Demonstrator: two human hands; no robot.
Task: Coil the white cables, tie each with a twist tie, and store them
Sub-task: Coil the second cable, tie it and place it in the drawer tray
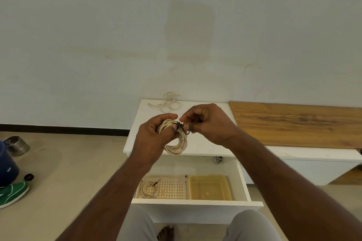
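Just below the middle of the frame, your left hand grips a coiled bundle of cream-white cable, fingers curled round the top of the loops while the rest of the coil hangs below your thumb. Your right hand meets it from the right, thumb and forefinger pinching a thin black twist tie that is wrapped around the coil at its upper edge, one dark end sticking out toward the lower right. Both hands hover above the white cabinet top. At the far edge of that top, against the pale wall, a loose tangle of cream-white cable lies uncoiled. Below your hands the white drawer stands open; in its left half a perforated cream plastic basket holds a coiled cable bound with a black tie, and just beside it on the right sits a translucent yellow plastic tray. A brown wooden board covers the bench at the right of the frame.
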